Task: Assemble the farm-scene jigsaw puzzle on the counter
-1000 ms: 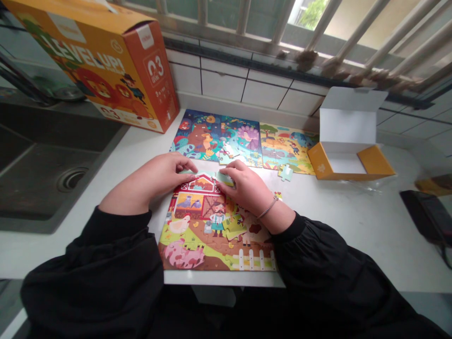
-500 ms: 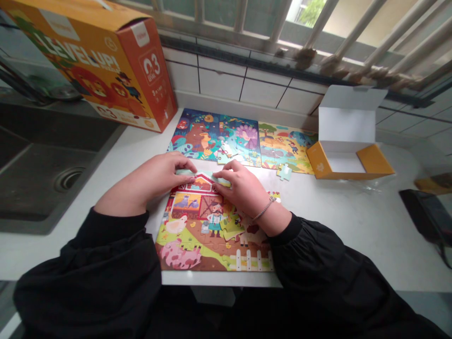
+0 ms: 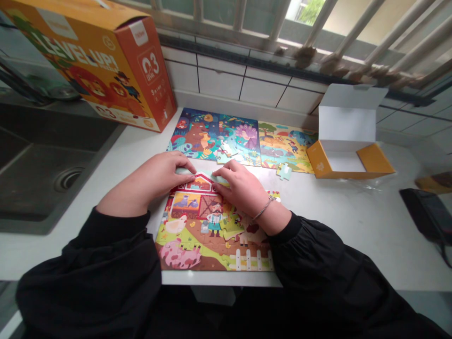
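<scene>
A farm jigsaw puzzle [image 3: 197,235] with a red barn, a pig and a white fence lies on the white counter in front of me. My left hand [image 3: 155,179] rests on its upper left edge, fingers pressed on a pale green puzzle piece [image 3: 183,171]. My right hand [image 3: 242,188] lies over the upper right part, fingertips pinching another pale green piece [image 3: 219,179] beside the barn roof. A loose piece [image 3: 284,172] lies farther right.
Two finished puzzles, a jungle one [image 3: 215,139] and a savanna one [image 3: 284,148], lie against the tiled wall. An orange puzzle box [image 3: 106,61] stands at the back left, an open small orange box [image 3: 348,150] at the right. A sink [image 3: 52,174] is left, a dark object [image 3: 425,216] far right.
My right hand slid slightly left and down along the puzzle's top edge with its piece. The left hand has barely moved.
</scene>
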### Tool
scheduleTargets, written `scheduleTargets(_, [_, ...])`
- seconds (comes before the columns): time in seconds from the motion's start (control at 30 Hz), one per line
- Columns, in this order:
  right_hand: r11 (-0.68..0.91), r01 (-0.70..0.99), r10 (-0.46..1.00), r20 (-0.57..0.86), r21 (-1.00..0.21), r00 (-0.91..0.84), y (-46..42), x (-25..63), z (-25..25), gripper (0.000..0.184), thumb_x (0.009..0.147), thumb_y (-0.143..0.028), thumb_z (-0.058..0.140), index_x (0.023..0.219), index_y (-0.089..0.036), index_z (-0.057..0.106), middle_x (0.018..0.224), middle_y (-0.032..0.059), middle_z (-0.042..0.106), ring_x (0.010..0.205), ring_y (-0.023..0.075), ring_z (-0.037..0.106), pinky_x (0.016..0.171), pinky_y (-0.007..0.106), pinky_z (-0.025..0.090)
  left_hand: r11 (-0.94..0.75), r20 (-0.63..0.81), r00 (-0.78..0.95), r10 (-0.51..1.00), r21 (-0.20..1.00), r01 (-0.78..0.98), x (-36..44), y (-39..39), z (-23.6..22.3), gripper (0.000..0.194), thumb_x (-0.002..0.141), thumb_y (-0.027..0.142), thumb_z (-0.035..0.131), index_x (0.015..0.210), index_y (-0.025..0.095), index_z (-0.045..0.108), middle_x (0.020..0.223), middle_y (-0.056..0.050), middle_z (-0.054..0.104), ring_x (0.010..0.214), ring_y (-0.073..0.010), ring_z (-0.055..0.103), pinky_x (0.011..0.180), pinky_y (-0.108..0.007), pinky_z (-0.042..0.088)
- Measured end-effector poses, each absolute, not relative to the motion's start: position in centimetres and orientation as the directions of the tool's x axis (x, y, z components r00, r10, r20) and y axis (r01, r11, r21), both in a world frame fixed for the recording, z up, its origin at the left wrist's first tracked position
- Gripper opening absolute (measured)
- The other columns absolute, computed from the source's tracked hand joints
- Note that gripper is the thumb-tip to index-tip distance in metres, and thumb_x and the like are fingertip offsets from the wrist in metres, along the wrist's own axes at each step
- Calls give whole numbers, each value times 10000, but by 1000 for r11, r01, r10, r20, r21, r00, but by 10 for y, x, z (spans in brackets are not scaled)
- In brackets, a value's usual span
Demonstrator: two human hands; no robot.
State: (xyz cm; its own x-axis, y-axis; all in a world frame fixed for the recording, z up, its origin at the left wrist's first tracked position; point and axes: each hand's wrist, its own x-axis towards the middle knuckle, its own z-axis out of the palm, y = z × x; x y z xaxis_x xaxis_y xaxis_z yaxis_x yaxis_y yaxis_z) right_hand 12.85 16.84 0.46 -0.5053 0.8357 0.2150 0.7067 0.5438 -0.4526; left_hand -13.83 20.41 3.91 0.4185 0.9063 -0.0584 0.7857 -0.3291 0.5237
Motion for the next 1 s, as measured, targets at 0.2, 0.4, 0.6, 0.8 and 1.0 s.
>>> scheduleTargets(0.2, [548, 701, 834, 234, -456, -500, 169, 128, 3, 252, 1056, -368, 667, 1246, -216, 737, 1186, 103, 659, 1093, 239, 627, 975, 392, 544, -129, -208, 296, 932, 574, 808, -134, 199, 41, 348, 821, 542, 714, 967, 236, 790, 837, -35, 719, 767, -211, 641, 664, -323, 429])
scheduleTargets(0.4, [556, 695, 829, 246, -456, -502, 170, 130, 2, 256, 1069, -381, 652, 1248, -221, 739, 1189, 103, 660, 1087, 236, 630, 966, 384, 543, -163, -213, 352, 911, 598, 785, -125, 194, 44, 311, 864, 528, 689, 872, 219, 718, 737, 8, 702, 668, -162, 609, 611, -287, 384])
scheduleTargets(0.6, [566, 665, 820, 250, -487, -514, 173, 132, 1, 236, 1068, -367, 642, 1207, -208, 747, 1170, 105, 669, 1074, 231, 644, 950, 376, 545, -178, -198, 362, 911, 602, 779, -123, 195, 40, 349, 851, 559, 686, 848, 211, 712, 754, -7, 709, 710, -176, 612, 629, -290, 385])
scheduleTargets(0.8, [500, 751, 852, 404, -432, -334, 181, 148, 11, 249, 1092, -333, 553, 1027, -206, 757, 1066, 99, 719, 1047, 252, 649, 1001, 423, 518, -122, -231, 320, 919, 604, 787, -120, 191, 50, 367, 831, 571, 676, 797, 206, 685, 762, -16, 709, 713, -187, 610, 638, -304, 390])
scheduleTargets(1.0, [-133, 957, 901, 370, -257, 225, 199, 183, 11, 492, 1024, -462, 636, 1423, -175, 657, 1677, 259, 421, 1537, 470, 375, 1168, 688, 349, -105, -241, 301, 923, 593, 798, -117, 190, 54, 365, 854, 558, 657, 766, 204, 646, 748, -15, 696, 704, -188, 610, 651, -316, 389])
